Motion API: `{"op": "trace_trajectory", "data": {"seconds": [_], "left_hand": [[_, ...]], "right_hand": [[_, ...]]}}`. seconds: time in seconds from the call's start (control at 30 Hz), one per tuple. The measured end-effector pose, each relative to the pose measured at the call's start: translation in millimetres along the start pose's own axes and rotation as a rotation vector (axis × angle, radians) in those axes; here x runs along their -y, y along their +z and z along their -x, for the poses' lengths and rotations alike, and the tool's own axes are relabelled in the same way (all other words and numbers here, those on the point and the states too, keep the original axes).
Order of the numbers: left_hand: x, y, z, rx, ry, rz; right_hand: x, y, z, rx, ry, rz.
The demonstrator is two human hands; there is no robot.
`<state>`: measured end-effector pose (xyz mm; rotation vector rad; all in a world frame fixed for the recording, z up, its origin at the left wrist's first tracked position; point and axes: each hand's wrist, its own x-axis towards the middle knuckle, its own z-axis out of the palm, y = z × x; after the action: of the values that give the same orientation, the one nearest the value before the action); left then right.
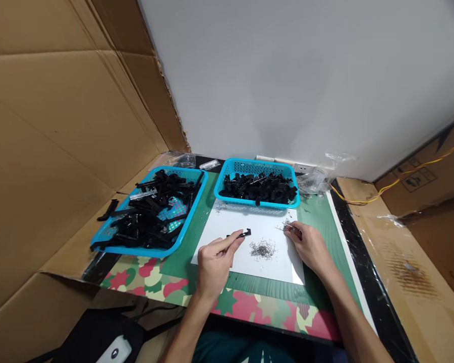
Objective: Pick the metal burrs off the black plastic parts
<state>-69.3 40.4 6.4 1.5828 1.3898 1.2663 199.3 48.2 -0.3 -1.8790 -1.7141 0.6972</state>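
One black part [246,233], its hooked end near a pile of small metal pieces [263,249]

Head view, the only one: the left hand [215,256] has the black part pinched between thumb and forefinger, that grip closed with no gap showing. The part's long axis runs roughly left to right, its far end tipped a little up and away from the person; much of its length is hidden by the fingers. Its hooked end sticks out beyond the fingertips on the right, toward the right hand [309,245].

The pile lies on a white sheet [217,229] between the two hands, to the right of the hooked end and a little nearer the person. Of the two, the left fingertips look slightly closer to it.

The right hand's grip is pinched around a slender item [290,228], part shiny and part dark, too small to name. That item points left, beside a smaller cluster of metal pieces [286,222], so the two hands face each other with the sheet between; whether it touches the cluster I cannot tell.

Beyond the sheet, a blue basket [237,200] of similar black parts stands on the table [257,306]; a second basket [193,214], also loaded, stands to the left.
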Motion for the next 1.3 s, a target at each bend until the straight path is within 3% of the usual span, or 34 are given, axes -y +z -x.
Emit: {"op": "trace_trajectory", "data": {"seconds": [0.17, 0.37, 0.47, 0.6, 0.73, 0.83, 1.03, 1.3], "left_hand": [[4, -3.6, 2, -0.078, 0.037, -0.193], [-6, -5.8, 0, -0.081, 0.283, -0.32], [-8, -4.5, 0, -0.116, 0.319, -0.302], [-9, 3.1, 6, 0.001, 0.219, -0.057], [-19, 21.5, 19, 0.211, -0.055, 0.338], [-32, 39.6, 28, 0.274, -0.187, 0.498], [-49, 63.0, 31, 0.342, -0.218, 0.47], [-47, 65.5, 35, 0.387, -0.197, 0.394]], "right_hand": [[0, -1, 3, -0.014, -0.018, -0.008], [1, -6, -1, -0.085, -0.022, -0.29], [5, -8, -2, -0.117, 0.021, -0.502], [16, -10, 9, -0.03, 0.144, -0.824], [33, -9, 30, 0.048, 0.208, -1.095], [48, -6, 47, 0.093, 0.213, -1.251], [63, 3, 69, 0.076, 0.233, -1.319], [57, 15, 78, -0.005, 0.222, -1.194]]}}
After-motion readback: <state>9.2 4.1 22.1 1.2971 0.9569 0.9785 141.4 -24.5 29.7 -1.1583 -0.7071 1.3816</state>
